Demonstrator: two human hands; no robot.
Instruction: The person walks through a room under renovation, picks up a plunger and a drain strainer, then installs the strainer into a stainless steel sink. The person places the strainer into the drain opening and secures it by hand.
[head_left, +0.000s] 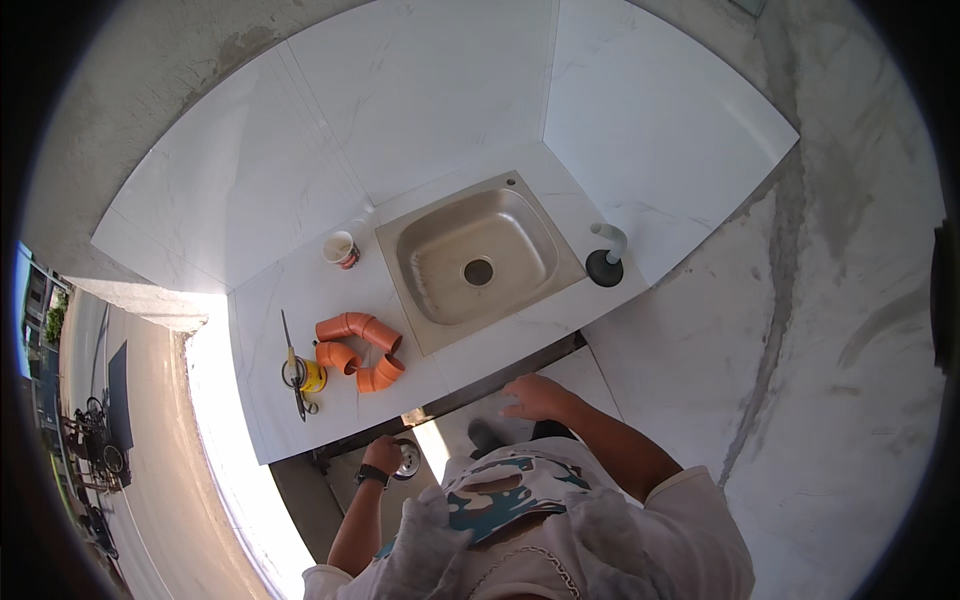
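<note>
Holding a small round metal fitting [408,458] below the desk [300,300] edge, left grip [381,455].

Head view: my left grip is curled against the fitting, which sits just to its right, under the desk front; long axis can't be told. Right grip [535,397] is spread flat, empty, near the desk edge below the sink [475,262]. Left is nearer. Orange pipe elbows [360,350] lie up-left on the desk.
</note>
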